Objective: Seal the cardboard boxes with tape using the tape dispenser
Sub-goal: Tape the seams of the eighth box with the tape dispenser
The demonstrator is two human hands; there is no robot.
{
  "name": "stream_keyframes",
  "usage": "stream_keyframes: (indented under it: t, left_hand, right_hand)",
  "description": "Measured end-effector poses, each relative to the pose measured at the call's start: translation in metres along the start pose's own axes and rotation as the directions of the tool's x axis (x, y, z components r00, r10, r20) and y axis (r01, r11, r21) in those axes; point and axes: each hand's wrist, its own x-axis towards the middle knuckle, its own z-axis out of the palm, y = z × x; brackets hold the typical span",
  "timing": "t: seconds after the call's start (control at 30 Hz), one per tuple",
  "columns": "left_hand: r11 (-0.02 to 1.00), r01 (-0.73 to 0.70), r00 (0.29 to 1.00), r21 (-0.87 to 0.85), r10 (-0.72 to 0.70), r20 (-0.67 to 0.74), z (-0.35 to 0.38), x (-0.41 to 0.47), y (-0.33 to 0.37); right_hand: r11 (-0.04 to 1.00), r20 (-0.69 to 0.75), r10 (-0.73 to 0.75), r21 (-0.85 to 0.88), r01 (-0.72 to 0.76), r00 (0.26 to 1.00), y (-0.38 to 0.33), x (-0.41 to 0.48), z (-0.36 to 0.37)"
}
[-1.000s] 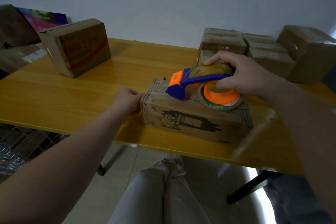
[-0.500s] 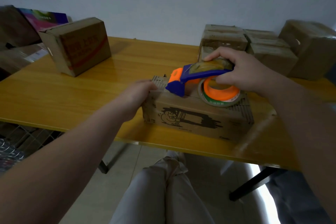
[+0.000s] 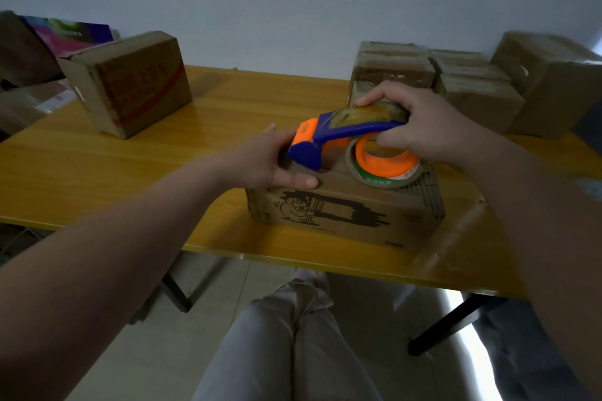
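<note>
My right hand (image 3: 426, 133) grips the tape dispenser (image 3: 345, 133), fingers curled over its handle, unmoved atop the cartoon box (image 3: 342, 215) at the table's (image 3: 97, 172) six o'clock edge. My left hand (image 3: 260, 162) has climbed from the box's nine o'clock end onto its top, thumb straight, pressing flat.

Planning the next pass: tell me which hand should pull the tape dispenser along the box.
Right. The right hand grips the tape dispenser atop the cartoon-printed box; the left hand rests on the box's left end.
</note>
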Motion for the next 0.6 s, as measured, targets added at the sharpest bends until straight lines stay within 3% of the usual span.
stream_keyframes:
  t: [0.3, 0.5, 0.6]
  left_hand:
    - [0.999, -0.030, 0.998, -0.034, 0.032, 0.050, -0.001, 0.003, -0.003]
    - [0.989, 0.064, 0.988, 0.134, -0.082, 0.132, -0.003, 0.009, -0.005]
    - [0.930, 0.044, 0.987, 0.365, -0.097, 0.128, -0.007, 0.013, 0.004]
  right_hand:
    - [1.000, 0.030, -0.019, 0.006, 0.019, 0.999, 0.003, -0.012, -0.017]
    - [0.999, -0.021, 0.039, -0.027, -0.040, 0.999, 0.034, -0.043, -0.048]
    - [0.999, -0.046, 0.016, -0.029, -0.018, 0.999, 0.036, -0.044, -0.043]
